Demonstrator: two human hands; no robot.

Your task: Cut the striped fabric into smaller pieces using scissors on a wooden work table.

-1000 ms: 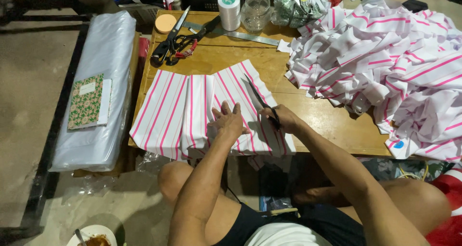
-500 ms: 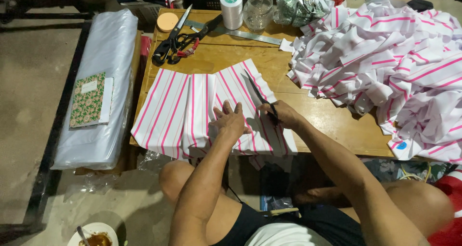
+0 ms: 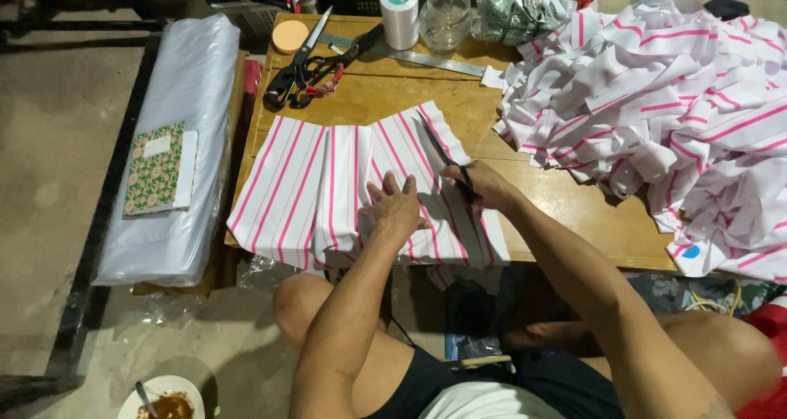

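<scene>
A folded white cloth with pink stripes (image 3: 311, 189) lies across the front of a low wooden table (image 3: 566, 214). My left hand (image 3: 395, 206) presses flat on the cloth, fingers spread. My right hand (image 3: 479, 185) grips black scissors (image 3: 441, 152) whose blades point up and away over the cloth's right part. The two hands are close together, the left just left of the scissors.
A big heap of the same striped fabric (image 3: 664, 116) fills the table's right side. At the back lie two more pairs of scissors (image 3: 316, 62), a metal ruler (image 3: 434, 58), a thread spool (image 3: 400, 13) and a glass jar (image 3: 445, 15). A plastic-wrapped roll (image 3: 176, 140) with a notebook (image 3: 157, 169) is left.
Both hands stay on the cloth in nearly the same place; the scissors have shifted only slightly along the fabric.
</scene>
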